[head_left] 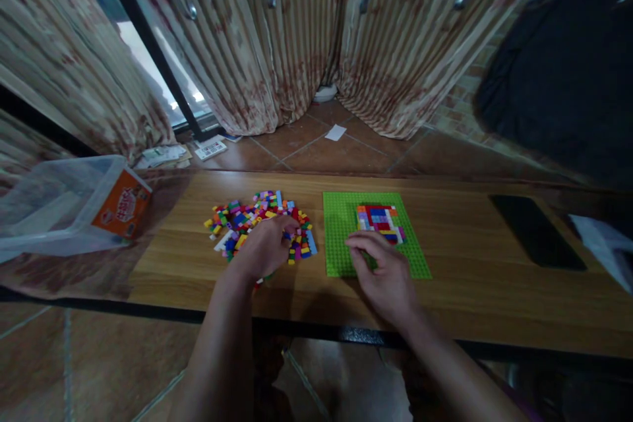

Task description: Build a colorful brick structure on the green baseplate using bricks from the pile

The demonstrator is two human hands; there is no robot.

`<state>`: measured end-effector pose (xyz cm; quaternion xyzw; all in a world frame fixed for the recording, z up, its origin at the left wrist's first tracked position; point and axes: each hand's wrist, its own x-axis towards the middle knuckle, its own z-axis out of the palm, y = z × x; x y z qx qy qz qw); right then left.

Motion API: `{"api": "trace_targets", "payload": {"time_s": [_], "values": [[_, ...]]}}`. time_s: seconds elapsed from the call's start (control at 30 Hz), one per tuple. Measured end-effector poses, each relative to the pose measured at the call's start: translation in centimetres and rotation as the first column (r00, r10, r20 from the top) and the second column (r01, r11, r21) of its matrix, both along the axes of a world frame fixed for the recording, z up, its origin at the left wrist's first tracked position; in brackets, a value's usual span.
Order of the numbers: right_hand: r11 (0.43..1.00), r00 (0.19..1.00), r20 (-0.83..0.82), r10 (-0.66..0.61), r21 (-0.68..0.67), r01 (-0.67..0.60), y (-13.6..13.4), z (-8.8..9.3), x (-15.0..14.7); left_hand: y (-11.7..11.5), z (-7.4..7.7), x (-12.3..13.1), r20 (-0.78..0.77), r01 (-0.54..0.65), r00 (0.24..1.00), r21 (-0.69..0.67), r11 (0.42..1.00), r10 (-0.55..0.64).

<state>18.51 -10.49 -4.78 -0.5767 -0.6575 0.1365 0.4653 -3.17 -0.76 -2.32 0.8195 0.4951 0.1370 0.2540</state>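
Note:
My left hand (267,247) reaches over a loose pile of small coloured toy bricks (254,211). Its thumb and forefinger are apart, with bricks showing between them. The green studded baseplate (339,224) lies right of the pile. On it sits a flat rectangle of assembled bricks (378,216) in red, blue, white, orange and purple. My right hand (383,270) is over the baseplate's front part, close to the assembly's near left corner. Its fingers are curled in a pinch; anything held there is too small or hidden to make out.
A clear plastic tub (64,204) with an orange label stands at the left of the wooden table (459,237). Toward the right end lies a dark flat phone-like slab (537,231), beside a white sheet (601,244). Striped curtains (297,46) hang beyond the table.

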Motion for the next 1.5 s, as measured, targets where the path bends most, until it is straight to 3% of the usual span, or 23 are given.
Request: {"api": "trace_targets", "payload": {"time_s": [0.13, 0.27, 0.43, 0.53, 0.63, 0.8, 0.9, 1.1, 1.27, 1.4, 1.5], "values": [[0.992, 0.990, 0.095, 0.107, -0.082, -0.100, 0.1, -0.9, -2.8, -0.2, 0.6, -0.1, 0.007, 0.024, 1.000, -0.008, 1.000, -0.024], [0.983, 0.972, 0.166, 0.169, -0.095, -0.155, 0.7, -1.7, -4.5, -0.2, 1.3, -0.8, 0.011, -0.038, 0.999, 0.004, 0.999, 0.038], [0.983, 0.962, 0.213, 0.169, -0.106, -0.149, 1.2, -2.3, -5.7, 0.1, 1.8, -3.1, 0.038, -0.201, 0.979, 0.044, 0.979, 0.199], [0.983, 0.961, 0.217, 0.170, -0.107, -0.150, 1.3, -2.5, -5.8, 0.3, 2.1, -4.6, 0.157, -0.385, 0.915, 0.072, 0.920, 0.371], [0.987, 0.968, 0.204, 0.148, -0.095, -0.131, 1.2, -2.6, -5.6, 0.4, 2.3, -5.5, 0.428, -0.560, 0.750, 0.005, 0.828, 0.505], [0.992, 0.978, 0.182, 0.104, -0.096, -0.088, 0.9, -2.7, -5.3, 0.3, 3.3, -5.9, 0.799, -0.674, 0.320, -0.185, 0.715, 0.509], [0.994, 0.981, 0.180, 0.073, -0.098, -0.056, 0.8, -2.7, -5.2, 0.0, 4.0, -6.4, 0.881, -0.679, 0.105, -0.275, 0.681, 0.461], [0.997, 0.984, 0.179, 0.028, -0.070, -0.016, 1.7, -1.9, -6.2, -0.4, 4.4, -8.2, 0.868, -0.540, -0.246, -0.492, 0.683, 0.431], [0.997, 0.975, 0.211, 0.066, -0.062, -0.054, 6.4, -0.1, -8.6, -0.4, 4.3, -9.2, 0.816, -0.425, -0.377, -0.572, 0.701, 0.438], [0.984, 0.950, 0.308, 0.052, -0.178, 0.003, 12.1, 0.6, -9.4, -0.5, 4.3, -9.8, 0.798, -0.408, -0.403, -0.594, 0.693, 0.447], [0.962, 0.924, 0.359, 0.128, -0.271, -0.028, 15.7, 0.2, -9.3, -0.6, 4.5, -9.9, 0.788, -0.393, -0.409, -0.607, 0.691, 0.459]]}}
